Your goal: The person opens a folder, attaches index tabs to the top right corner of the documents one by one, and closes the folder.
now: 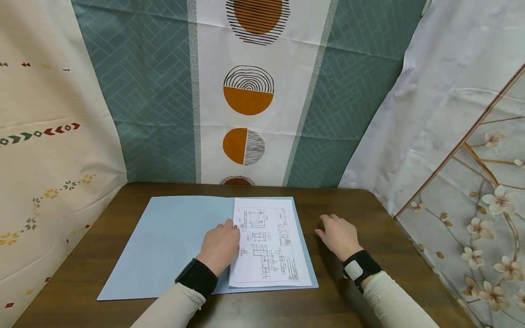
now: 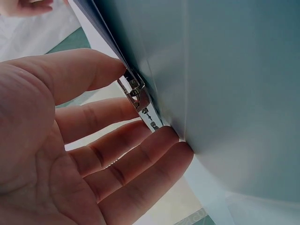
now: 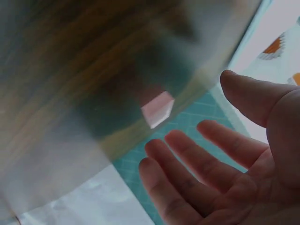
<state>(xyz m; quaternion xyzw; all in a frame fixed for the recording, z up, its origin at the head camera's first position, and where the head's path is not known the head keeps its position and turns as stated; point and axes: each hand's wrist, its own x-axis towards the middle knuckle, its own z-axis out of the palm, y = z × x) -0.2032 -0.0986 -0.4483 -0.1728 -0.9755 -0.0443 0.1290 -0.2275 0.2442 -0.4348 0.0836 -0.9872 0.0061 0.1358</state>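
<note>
A light blue folder (image 1: 172,241) lies spread open on the table. On its right half sits a stack of white sheets (image 1: 266,269) printed with technical drawings. My left hand (image 1: 221,246) is at the stack's left edge, by the fold. In the left wrist view, its thumb and index finger pinch a metal clip (image 2: 133,89) on the folder, while the outer fingertips touch the blue cover. The clip is hidden behind the hand in the head view. My right hand (image 1: 339,234) hovers over the table right of the folder, fingers relaxed, holding nothing.
The brown wooden table (image 1: 340,300) reaches back to a green and white patterned curtain (image 1: 160,91). A cream cloth (image 1: 53,150) hangs along the left side, and a white floral cloth (image 1: 463,182) along the right. Both wrists wear black bands.
</note>
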